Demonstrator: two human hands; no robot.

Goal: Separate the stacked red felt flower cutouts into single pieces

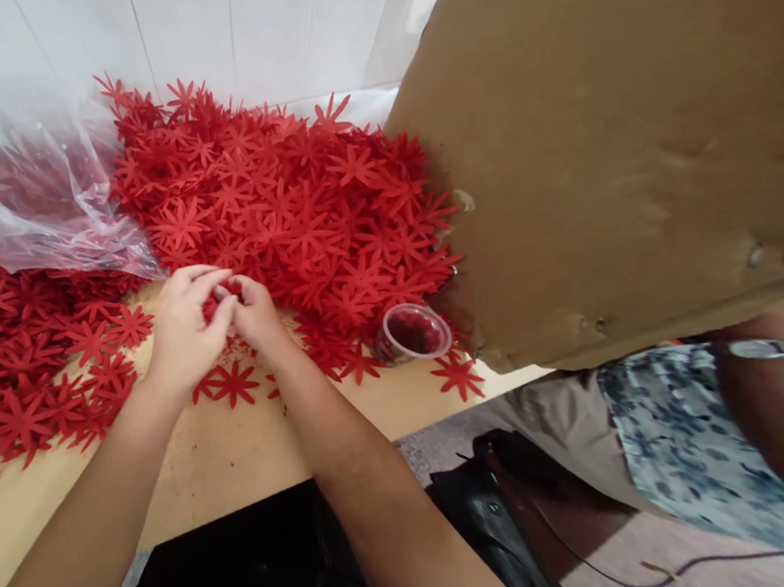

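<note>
My left hand [186,329] and my right hand [254,315] meet over the table, fingers closed around a small red flower-shaped cutout [210,309]. Most of the cutout is hidden by my fingers, so its exact shape does not show. Just beyond my hands rises a large heap of red flower cutouts [277,207] with narrow petals. Another pile of red cutouts [8,371] spreads out left of my left hand. Below my hands, a loose red cutout [233,383] lies flat on the wood, with red crumbs nearby.
A clear plastic cup [414,331] with red residue stands right of my hands, near the table [233,450] edge. Clear plastic sheeting [37,181] covers part of the left pile. A large cardboard panel [620,139] blocks the right side. Another person's arm [783,411] shows beyond it.
</note>
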